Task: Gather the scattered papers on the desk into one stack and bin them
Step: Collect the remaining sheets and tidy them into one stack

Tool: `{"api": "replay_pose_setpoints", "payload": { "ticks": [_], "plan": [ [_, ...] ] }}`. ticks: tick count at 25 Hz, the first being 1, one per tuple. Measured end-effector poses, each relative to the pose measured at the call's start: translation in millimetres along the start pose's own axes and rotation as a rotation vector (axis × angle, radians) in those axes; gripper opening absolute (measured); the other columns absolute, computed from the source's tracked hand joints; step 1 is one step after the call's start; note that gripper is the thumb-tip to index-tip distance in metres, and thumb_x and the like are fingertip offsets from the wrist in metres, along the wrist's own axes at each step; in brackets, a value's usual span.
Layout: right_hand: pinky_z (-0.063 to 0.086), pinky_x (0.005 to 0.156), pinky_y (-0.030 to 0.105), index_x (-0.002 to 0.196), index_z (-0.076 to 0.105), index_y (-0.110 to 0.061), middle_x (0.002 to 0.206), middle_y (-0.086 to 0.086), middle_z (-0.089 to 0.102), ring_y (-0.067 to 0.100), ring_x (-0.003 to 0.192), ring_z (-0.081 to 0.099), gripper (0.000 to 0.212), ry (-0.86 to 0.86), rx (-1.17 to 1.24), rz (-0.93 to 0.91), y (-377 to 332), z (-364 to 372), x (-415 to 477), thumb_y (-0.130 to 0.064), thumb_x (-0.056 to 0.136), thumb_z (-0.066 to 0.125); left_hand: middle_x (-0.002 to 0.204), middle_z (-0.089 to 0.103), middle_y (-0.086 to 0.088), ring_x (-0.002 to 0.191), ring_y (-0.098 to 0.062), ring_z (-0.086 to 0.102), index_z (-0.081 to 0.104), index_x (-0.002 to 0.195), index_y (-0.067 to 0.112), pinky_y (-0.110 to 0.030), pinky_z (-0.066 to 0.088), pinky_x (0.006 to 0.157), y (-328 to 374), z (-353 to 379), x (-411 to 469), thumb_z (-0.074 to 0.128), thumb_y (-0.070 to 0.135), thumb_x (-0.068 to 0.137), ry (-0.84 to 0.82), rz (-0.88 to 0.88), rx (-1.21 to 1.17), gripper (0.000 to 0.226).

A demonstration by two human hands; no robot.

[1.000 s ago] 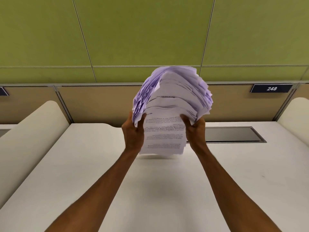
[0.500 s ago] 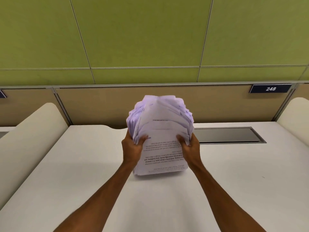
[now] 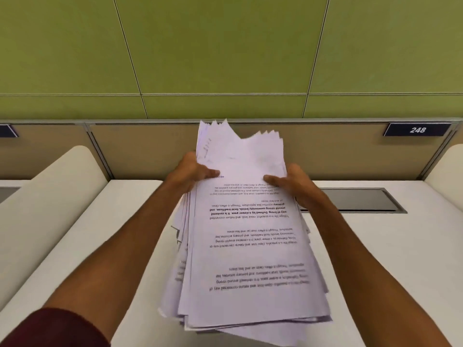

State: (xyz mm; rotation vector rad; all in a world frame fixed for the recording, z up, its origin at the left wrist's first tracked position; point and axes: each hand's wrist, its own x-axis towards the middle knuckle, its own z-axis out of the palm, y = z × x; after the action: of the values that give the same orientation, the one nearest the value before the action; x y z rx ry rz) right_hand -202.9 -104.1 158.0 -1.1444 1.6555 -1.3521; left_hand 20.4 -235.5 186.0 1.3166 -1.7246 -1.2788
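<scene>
Gripping the printed paper stack (image 3: 250,246) (text upside down) above the counter (image 3: 120,234) with curled fingers of left hand (image 3: 188,175) and right hand (image 3: 297,187).

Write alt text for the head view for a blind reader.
The left hand and right hand grip the side edges of an uneven stack of printed papers over a white desk. Behind are a tan partition, a 248 plate and a green wall.
</scene>
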Motion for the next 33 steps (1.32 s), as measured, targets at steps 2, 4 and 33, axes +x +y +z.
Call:
{"api": "replay_pose_setpoints", "payload": {
  "ticks": [2, 4, 33],
  "plan": [
    [0.057, 0.071, 0.030, 0.117, 0.065, 0.004, 0.104, 0.013, 0.070, 0.024, 0.082, 0.066, 0.034, -0.044, -0.042, 0.129, 15.3, 6.4, -1.4, -0.005, 0.085, 0.070, 0.125, 0.062, -0.015, 0.113, -0.033, 0.060, 0.055, 0.124, -0.003, -0.045, 0.049, 0.098, -26.3, 7.8, 0.7, 0.084, 0.005, 0.067, -0.032, -0.140, 0.024, 0.064],
    [0.055, 0.074, 0.032, 0.115, 0.066, 0.004, 0.107, 0.016, 0.070, 0.026, 0.085, 0.066, 0.034, -0.046, -0.115, 0.198, 42.6, 16.4, -4.4, -0.007, 0.084, 0.071, 0.127, 0.060, -0.018, 0.115, -0.036, 0.059, 0.054, 0.124, -0.003, -0.048, 0.049, 0.098, -64.8, 22.9, -6.3, 0.085, 0.004, 0.065, -0.031, -0.214, 0.002, 0.067],
    [0.045, 0.096, 0.044, 0.128, 0.045, -0.003, 0.129, 0.019, 0.056, 0.039, 0.119, 0.054, 0.068, 0.278, -0.625, 0.583, 164.5, 30.4, -145.8, -0.061, 0.092, 0.044, 0.117, 0.059, -0.021, 0.108, -0.041, 0.058, 0.043, 0.121, 0.001, -0.048, 0.048, 0.086, -210.0, 59.8, -197.5, 0.059, 0.053, 0.085, 0.460, -0.444, 0.482, 0.065]
  ]
}}
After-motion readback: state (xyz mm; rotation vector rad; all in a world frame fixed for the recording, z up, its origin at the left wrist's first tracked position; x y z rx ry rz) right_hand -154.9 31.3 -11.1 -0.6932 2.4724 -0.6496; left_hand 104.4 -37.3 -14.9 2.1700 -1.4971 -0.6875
